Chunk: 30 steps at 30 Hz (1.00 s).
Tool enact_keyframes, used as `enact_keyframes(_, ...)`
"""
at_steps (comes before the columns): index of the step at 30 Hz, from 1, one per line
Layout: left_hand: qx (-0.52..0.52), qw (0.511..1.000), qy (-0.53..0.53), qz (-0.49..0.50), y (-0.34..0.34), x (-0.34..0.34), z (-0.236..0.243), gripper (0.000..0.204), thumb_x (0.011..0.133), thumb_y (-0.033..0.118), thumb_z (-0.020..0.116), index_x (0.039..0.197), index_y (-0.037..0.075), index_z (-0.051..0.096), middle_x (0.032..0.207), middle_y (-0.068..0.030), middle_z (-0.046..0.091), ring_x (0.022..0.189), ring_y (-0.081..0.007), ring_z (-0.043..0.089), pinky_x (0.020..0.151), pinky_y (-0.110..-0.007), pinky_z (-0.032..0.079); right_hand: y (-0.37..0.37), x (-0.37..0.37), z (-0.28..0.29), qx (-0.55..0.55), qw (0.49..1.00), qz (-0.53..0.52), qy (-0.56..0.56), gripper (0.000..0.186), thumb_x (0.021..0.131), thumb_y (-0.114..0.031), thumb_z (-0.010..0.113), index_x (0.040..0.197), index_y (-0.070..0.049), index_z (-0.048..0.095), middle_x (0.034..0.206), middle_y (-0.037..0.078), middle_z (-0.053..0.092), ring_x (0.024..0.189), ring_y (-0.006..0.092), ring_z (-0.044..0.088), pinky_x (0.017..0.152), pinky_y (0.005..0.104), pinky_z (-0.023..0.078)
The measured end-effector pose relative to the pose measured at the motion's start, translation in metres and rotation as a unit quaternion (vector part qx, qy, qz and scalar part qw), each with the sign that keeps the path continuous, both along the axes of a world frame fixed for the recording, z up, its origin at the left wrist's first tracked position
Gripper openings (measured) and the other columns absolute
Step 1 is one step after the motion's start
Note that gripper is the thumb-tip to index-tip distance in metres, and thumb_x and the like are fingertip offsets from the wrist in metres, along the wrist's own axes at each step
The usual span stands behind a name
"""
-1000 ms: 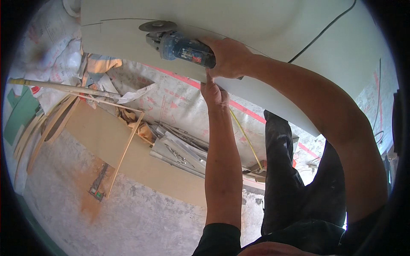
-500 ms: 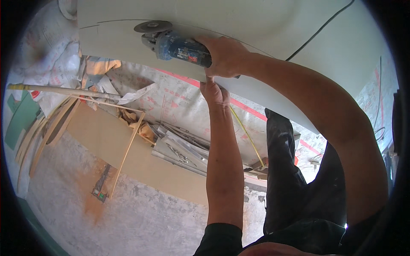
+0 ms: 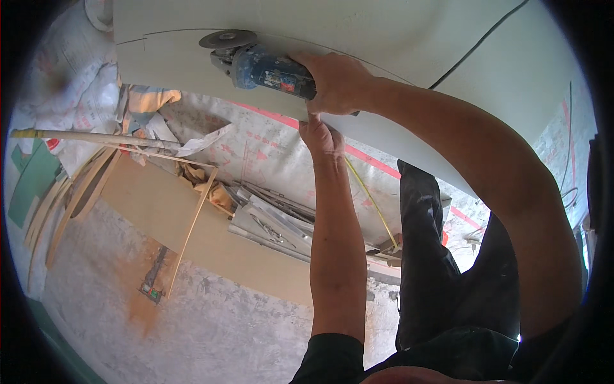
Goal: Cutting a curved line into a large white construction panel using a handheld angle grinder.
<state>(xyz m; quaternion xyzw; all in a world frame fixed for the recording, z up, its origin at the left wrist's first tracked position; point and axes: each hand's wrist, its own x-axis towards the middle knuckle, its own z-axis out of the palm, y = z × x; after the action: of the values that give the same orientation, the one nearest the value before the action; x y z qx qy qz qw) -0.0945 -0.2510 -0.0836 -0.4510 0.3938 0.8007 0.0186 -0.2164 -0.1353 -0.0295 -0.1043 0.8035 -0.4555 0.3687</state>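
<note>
My right hand (image 3: 339,83) is wrapped round the body of a blue angle grinder (image 3: 272,72). The grinder lies over a large pale board (image 3: 409,32), its head toward the left. Its dark round disc (image 3: 227,39) meets a curved pencil line drawn on the board; whether it spins cannot be made out. My left hand (image 3: 323,139) grips the board's near edge just below the grinder's rear end, thumb up over the edge, the other fingers hidden beneath. A black cord (image 3: 476,48) runs across the board beyond my right forearm.
Below the board, metal strips (image 3: 272,221) and crumpled material lie on the floor. Thin wooden strips (image 3: 80,192) and a pole (image 3: 96,136) are at the left, beside white plastic sacks (image 3: 77,70). A yellow strip (image 3: 371,201) slants down near my leg. A small tool (image 3: 152,281) lies amid reddish dust.
</note>
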Motion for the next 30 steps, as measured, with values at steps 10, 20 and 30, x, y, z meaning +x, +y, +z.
enact_keyframes(10,-0.008,1.000,-0.007,-0.017,0.001,0.000,0.001,0.048,0.097,0.023,0.061,0.141,0.010,0.046,0.134,-0.0084,0.054,0.121,-0.0253,0.054,0.100,-0.045,0.046,0.002,0.001,0.006,0.007,1.000,0.002,-0.010,0.082,0.066,-0.020,0.076,0.141,-0.010,0.047,0.105,0.021,0.069,0.098,0.0378,0.067,0.088,0.0451,0.053)
enact_keyframes(20,0.002,1.000,-0.002,-0.006,-0.007,0.001,-0.008,0.052,0.093,0.023,0.067,0.139,0.007,0.047,0.133,-0.0093,0.057,0.119,-0.0261,0.056,0.098,-0.046,0.048,0.002,0.003,0.005,0.015,1.000,0.009,0.006,0.081,0.068,-0.022,0.078,0.142,-0.011,0.046,0.105,0.020,0.070,0.097,0.0368,0.068,0.087,0.0447,0.053)
enact_keyframes(30,0.025,0.999,0.015,-0.016,-0.007,0.005,-0.010,0.049,0.099,0.026,0.062,0.140,0.007,0.046,0.133,-0.0090,0.058,0.118,-0.0236,0.057,0.101,-0.040,0.046,0.006,0.006,0.006,0.005,1.000,0.001,-0.025,0.082,0.068,-0.020,0.078,0.142,-0.009,0.046,0.104,0.020,0.069,0.097,0.0371,0.067,0.086,0.0451,0.053)
